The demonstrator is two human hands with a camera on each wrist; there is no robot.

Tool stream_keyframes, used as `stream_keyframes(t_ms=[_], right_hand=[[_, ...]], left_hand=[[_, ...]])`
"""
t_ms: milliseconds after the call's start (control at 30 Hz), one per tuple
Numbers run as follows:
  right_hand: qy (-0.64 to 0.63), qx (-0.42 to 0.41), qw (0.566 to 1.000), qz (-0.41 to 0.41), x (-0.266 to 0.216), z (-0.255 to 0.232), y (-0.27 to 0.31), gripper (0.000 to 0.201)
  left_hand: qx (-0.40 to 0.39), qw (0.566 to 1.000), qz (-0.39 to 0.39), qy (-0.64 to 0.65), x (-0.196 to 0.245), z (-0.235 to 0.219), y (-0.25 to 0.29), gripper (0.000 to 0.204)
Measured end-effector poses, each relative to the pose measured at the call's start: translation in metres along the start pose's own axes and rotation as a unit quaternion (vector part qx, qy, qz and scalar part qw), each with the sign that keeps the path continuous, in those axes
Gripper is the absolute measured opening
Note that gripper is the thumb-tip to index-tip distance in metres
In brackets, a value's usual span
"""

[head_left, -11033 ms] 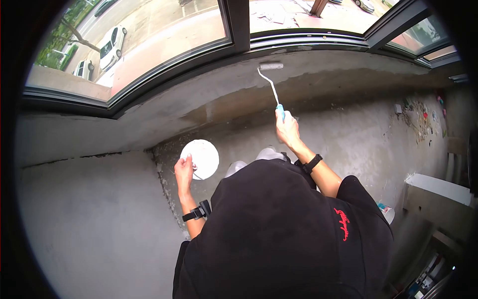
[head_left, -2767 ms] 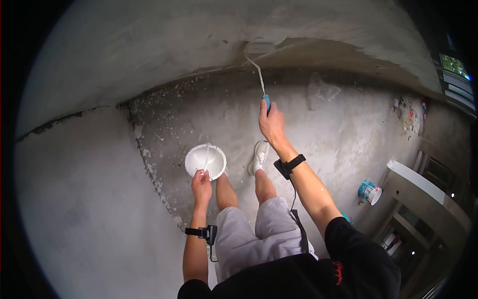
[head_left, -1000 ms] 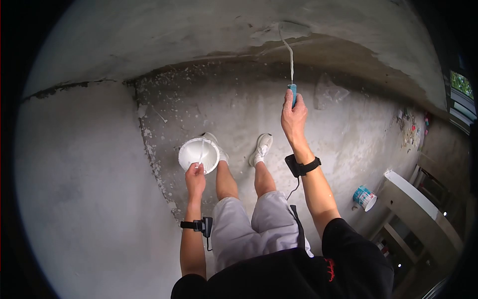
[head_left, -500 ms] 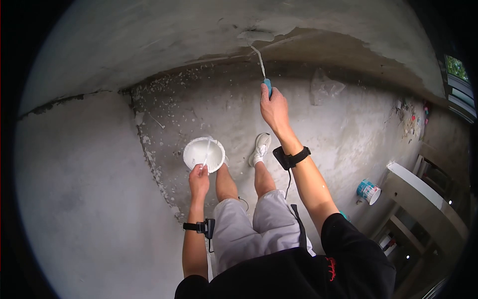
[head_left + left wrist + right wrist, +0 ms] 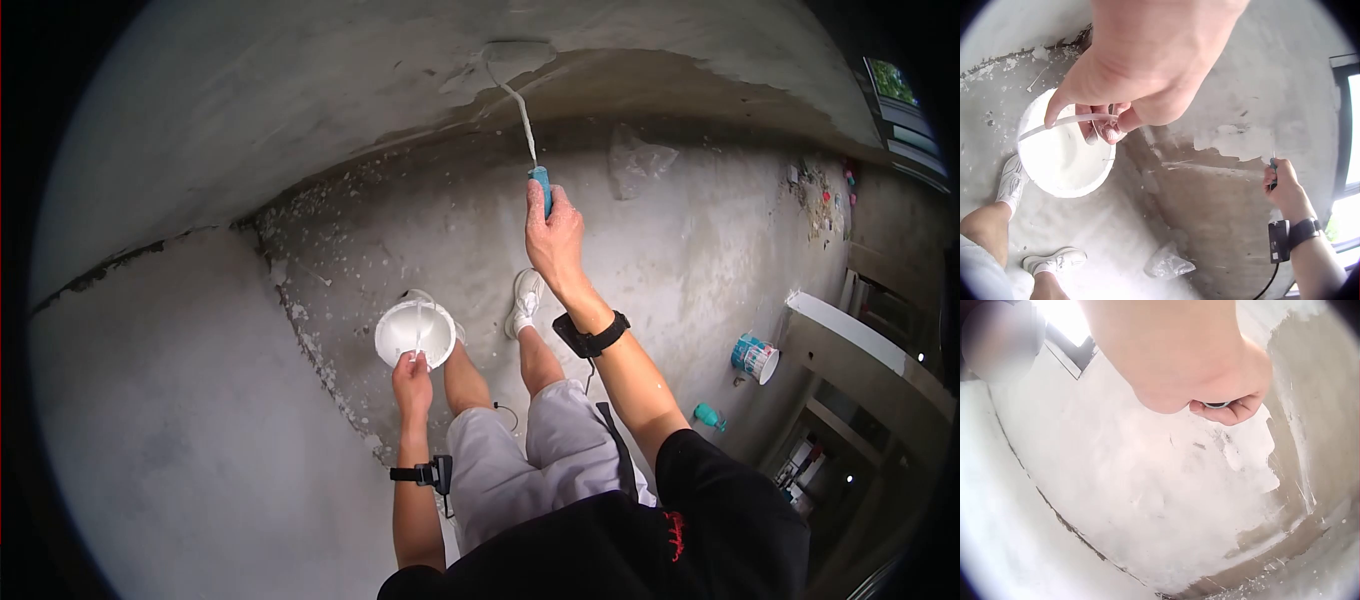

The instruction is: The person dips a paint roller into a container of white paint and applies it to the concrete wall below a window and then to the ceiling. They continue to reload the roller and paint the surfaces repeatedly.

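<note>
Roller: a roller (image 5: 527, 120) lies straight ahead of the right hand (image 5: 555, 232), which is the nearer hand; its roller head (image 5: 519, 50) appears to rest against the wall (image 5: 300, 110)
Long axis: the blue handle (image 5: 541, 192) and bent rod run forward from the hand; the roller head sits crosswise, slightly left of it
Right hand: fingers wrap the blue handle
Left hand: the left hand (image 5: 412, 384) grips the pale carrying strap (image 5: 1067, 120) of a white bucket (image 5: 394, 338), well apart from the roller
Surface: smooth grey coating above, ending raggedly over a brown band (image 5: 670, 95) right of the roller head
Room: concrete floor (image 5: 690, 250), white-flecked near the left corner; a clear plastic bag (image 5: 638, 165), blue-and-white tub (image 5: 754, 358), teal bottle (image 5: 709, 416) and window (image 5: 900, 105) to the right
</note>
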State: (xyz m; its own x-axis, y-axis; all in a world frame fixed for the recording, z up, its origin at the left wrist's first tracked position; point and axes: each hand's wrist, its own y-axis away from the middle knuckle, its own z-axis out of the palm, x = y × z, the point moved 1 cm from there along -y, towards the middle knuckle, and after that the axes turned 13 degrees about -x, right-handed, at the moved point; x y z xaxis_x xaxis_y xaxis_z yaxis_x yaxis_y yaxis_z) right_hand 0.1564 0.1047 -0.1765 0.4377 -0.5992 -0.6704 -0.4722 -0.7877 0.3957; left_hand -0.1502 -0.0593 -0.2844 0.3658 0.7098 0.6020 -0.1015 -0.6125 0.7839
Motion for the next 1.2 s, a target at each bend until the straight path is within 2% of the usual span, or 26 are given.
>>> stream_keyframes(t_ms=[100,167,367,600,700,800,867,967,1033,1200], right_hand=[[-0.009,0.023,1.0,-0.017,0.002,-0.009,0.003,0.039],[0.014,0.014,1.0,-0.011,0.008,-0.008,0.001,0.04],[0.07,-0.027,0.997,-0.002,0.038,0.014,-0.019,0.047],[0.097,-0.126,0.986,0.05,0.09,0.068,-0.088,0.056],[0.126,-0.165,0.976,0.059,0.1,0.074,-0.117,0.058],[0.131,-0.18,0.972,0.068,0.104,0.078,-0.124,0.059],[0.128,-0.179,0.973,0.069,0.102,0.074,-0.12,0.059],[0.09,-0.133,0.985,0.063,0.09,0.058,-0.088,0.056],[-0.004,-0.095,0.994,0.052,0.076,0.038,-0.064,0.056],[-0.061,-0.054,0.996,0.049,0.048,-0.021,-0.025,0.053]], left_hand=[[-0.005,1.0,0.012,-0.017,0.003,-0.002,0.0,0.019],[0.002,0.998,0.003,-0.055,0.002,-0.003,-0.002,0.02],[0.012,0.999,-0.01,-0.028,0.014,0.002,0.002,0.015],[-0.003,1.0,-0.024,-0.009,0.014,-0.007,0.002,0.015],[0.003,0.998,-0.048,-0.041,0.019,-0.011,0.004,0.015],[0.01,0.999,-0.015,-0.039,0.013,-0.016,0.004,0.018],[0.009,0.999,-0.011,-0.045,0.008,-0.017,0.001,0.018],[0.022,0.999,-0.01,-0.037,-0.001,-0.015,-0.001,0.019],[0.02,0.999,-0.02,-0.025,0.005,-0.012,-0.001,0.019],[0.032,0.999,-0.029,-0.005,0.02,-0.01,0.001,0.02]])
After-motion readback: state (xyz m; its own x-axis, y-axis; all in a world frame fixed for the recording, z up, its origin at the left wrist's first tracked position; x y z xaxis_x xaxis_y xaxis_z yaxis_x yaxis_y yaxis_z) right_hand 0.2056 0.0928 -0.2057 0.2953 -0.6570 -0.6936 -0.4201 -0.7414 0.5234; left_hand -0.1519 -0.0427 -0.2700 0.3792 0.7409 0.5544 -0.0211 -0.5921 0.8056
